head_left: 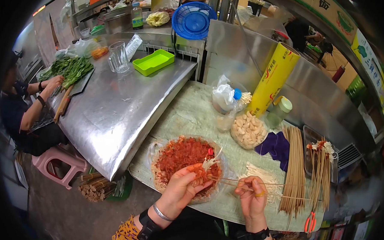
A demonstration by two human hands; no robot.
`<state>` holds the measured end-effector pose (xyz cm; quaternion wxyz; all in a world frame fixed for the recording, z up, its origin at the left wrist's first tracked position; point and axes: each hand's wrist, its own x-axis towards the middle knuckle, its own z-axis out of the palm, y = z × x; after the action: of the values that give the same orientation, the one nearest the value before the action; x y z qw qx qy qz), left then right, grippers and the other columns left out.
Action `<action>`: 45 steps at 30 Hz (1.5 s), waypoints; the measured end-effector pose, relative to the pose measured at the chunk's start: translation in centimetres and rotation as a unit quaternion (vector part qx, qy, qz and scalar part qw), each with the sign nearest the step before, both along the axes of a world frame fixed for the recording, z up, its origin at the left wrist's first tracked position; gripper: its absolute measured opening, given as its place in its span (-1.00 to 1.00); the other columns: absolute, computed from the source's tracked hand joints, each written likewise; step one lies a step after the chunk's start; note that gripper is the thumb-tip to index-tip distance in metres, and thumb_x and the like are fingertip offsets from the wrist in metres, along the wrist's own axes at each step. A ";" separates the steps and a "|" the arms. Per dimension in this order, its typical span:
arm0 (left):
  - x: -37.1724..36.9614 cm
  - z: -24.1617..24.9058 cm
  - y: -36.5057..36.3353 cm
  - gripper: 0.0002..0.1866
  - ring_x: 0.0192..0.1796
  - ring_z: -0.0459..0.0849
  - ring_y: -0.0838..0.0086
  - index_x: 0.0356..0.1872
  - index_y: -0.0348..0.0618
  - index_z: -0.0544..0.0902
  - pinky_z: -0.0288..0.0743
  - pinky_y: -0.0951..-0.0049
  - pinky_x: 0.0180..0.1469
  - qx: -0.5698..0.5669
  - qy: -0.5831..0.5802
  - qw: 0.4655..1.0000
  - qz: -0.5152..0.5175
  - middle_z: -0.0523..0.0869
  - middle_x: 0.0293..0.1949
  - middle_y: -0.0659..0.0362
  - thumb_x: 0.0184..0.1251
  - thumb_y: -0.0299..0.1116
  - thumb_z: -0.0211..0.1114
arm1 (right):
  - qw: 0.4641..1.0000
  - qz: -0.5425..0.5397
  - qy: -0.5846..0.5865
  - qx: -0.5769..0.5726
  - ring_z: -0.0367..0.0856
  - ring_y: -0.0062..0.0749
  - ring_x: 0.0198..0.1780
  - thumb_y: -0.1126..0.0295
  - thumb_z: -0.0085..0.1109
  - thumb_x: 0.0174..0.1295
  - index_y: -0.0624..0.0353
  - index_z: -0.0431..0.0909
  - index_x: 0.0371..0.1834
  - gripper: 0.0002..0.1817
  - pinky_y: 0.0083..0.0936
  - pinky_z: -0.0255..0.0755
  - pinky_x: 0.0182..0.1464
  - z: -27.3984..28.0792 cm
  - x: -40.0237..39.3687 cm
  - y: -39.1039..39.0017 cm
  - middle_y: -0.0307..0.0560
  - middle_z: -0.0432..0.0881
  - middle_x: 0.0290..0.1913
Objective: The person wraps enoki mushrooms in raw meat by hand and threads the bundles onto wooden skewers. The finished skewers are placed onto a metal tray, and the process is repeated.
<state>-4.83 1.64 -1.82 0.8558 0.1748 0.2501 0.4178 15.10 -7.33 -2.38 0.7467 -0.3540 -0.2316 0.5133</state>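
My left hand [178,190] pinches a small enoki mushroom bundle [210,163] with a red-coated slice around its lower part. Two thin bamboo skewers [283,185] run sideways from that bundle, and the fingers of my right hand [252,194] are closed on them. Below my left hand stands a plastic-lined bowl of red seasoned food [179,156], its contents chopped and oily, with paler pieces at the rim. Loose enoki mushrooms [262,176] lie on the table just behind my right hand.
Bare skewers [293,167] lie right of the enoki, beside loaded skewers [323,155] and orange-handled scissors [310,222]. Behind are a tub of peeled garlic [249,130], a purple cloth [276,147] and a yellow film roll [274,78]. At left a person [25,100] handles leafy greens [67,71].
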 end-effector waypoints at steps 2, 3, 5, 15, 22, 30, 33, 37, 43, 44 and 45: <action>0.0 0.2 -0.1 -0.66 0.07 0.60 0.19 0.11 -0.30 0.44 0.45 0.01 0.18 -0.020 -0.034 0.999 -0.022 0.58 0.06 0.01 0.31 -0.51 0.04 | 1.000 0.010 0.020 0.000 0.64 -0.24 -0.31 0.29 -0.04 0.34 0.33 0.46 -0.23 -0.74 -0.39 0.58 -0.20 -0.7 0.1 0.1 0.12 0.60 -0.26; 0.0 0.1 -0.1 -0.66 0.07 0.60 0.19 0.11 -0.30 0.44 0.45 0.01 0.18 -0.019 -0.035 0.999 -0.020 0.58 0.06 0.01 0.31 -0.51 0.04 | 0.999 0.018 0.041 -0.002 0.63 -0.25 -0.32 0.29 -0.03 0.34 0.32 0.46 -0.23 -0.74 -0.40 0.58 -0.21 -0.7 0.1 0.3 0.12 0.60 -0.27; 0.0 -0.2 -0.2 -0.67 0.06 0.61 0.22 0.09 -0.30 0.45 0.47 0.05 0.17 -0.014 -0.032 0.999 -0.018 0.59 0.05 0.01 0.31 -0.52 0.04 | 0.999 0.003 0.041 -0.016 0.61 -0.28 -0.35 0.29 -0.04 0.34 0.29 0.45 -0.26 -0.76 -0.46 0.57 -0.25 -0.4 -0.5 0.4 0.10 0.59 -0.29; 1.1 -0.8 -0.4 -0.69 0.01 0.64 0.28 0.02 -0.36 0.49 0.52 0.16 0.12 0.070 0.059 0.990 0.106 0.64 -0.05 0.03 0.25 -0.65 0.01 | 0.974 -0.095 -0.200 0.037 0.65 -0.23 -0.31 0.29 -0.07 0.37 0.34 0.47 -0.25 -0.72 -0.39 0.56 -0.19 2.0 -3.2 0.0 0.11 0.60 -0.29; 1.3 -1.7 -0.1 -0.69 -0.05 0.67 0.25 -0.03 -0.45 0.52 0.54 0.33 0.09 0.166 0.134 0.959 0.189 0.66 -0.10 -0.01 0.18 -0.72 0.02 | 0.828 -0.075 -0.543 0.120 0.64 -0.22 -0.33 0.47 0.00 0.27 0.33 0.54 -0.26 -0.85 -0.47 0.53 -0.28 4.9 -4.2 -0.4 0.10 0.61 -0.27; 1.2 -1.7 -0.3 -0.68 -0.07 0.68 0.35 -0.02 -0.45 0.52 0.53 0.42 0.07 0.165 0.128 0.960 0.185 0.67 -0.11 0.00 0.17 -0.74 0.03 | 0.758 -0.056 -0.623 0.185 0.62 -0.17 -0.38 0.56 0.06 0.18 0.33 0.57 -0.25 -0.87 -0.49 0.50 -0.32 4.6 -5.2 1.1 0.09 0.60 -0.26; 1.5 -1.8 -0.9 -0.68 -0.07 0.67 0.34 -0.02 -0.44 0.53 0.53 0.42 0.06 0.180 0.138 0.963 0.145 0.67 -0.11 0.00 0.17 -0.73 0.04 | 0.769 -0.061 -0.621 0.138 0.60 -0.18 -0.39 0.55 0.11 0.15 0.32 0.57 -0.25 -0.87 -0.50 0.48 -0.34 3.9 -5.4 2.2 0.08 0.58 -0.28; 0.9 -2.5 0.5 -0.68 -0.09 0.67 0.37 -0.03 -0.37 0.54 0.53 0.46 0.04 0.174 0.144 0.950 0.218 0.67 -0.15 0.07 0.16 -0.68 0.09 | 0.772 -0.100 -0.622 0.088 0.60 -0.27 -0.37 0.53 0.12 0.18 0.31 0.58 -0.24 -0.88 -0.53 0.48 -0.31 3.3 -4.3 1.1 0.05 0.57 -0.28; 0.0 -2.7 0.6 -0.57 0.14 0.51 0.31 0.18 -0.36 0.40 0.43 0.28 0.16 0.304 0.072 0.925 0.217 0.42 0.23 0.02 0.34 -0.36 0.02 | 0.989 -0.065 -0.125 -0.052 0.64 -0.30 -0.23 0.39 0.02 0.34 0.37 0.50 -0.16 -0.78 -0.41 0.54 -0.13 2.5 1.5 -5.1 0.09 0.61 -0.22; -0.4 -2.6 0.5 -0.55 0.22 0.45 0.28 0.21 -0.36 0.35 0.35 0.26 0.23 0.336 0.122 0.910 0.210 0.41 0.24 0.01 0.36 -0.32 0.00 | 0.987 -0.087 -0.128 -0.050 0.64 -0.30 -0.23 0.39 0.02 0.34 0.37 0.50 -0.16 -0.78 -0.41 0.54 -0.13 2.4 3.1 -5.9 0.09 0.61 -0.22; -0.8 -2.5 0.7 -0.53 0.29 0.38 0.24 0.23 -0.35 0.31 0.27 0.24 0.30 0.367 0.175 0.890 0.208 0.40 0.24 0.00 0.38 -0.28 -0.02 | 0.982 -0.143 -0.118 -0.039 0.64 -0.32 -0.22 0.41 -0.01 0.34 0.34 0.49 -0.10 -0.79 -0.42 0.55 -0.11 2.5 5.1 -7.0 0.07 0.62 -0.19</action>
<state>-5.65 2.29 -4.27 0.5664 0.4908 0.2554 0.6108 20.21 -14.33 0.08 0.7653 -0.4702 -0.2452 0.3648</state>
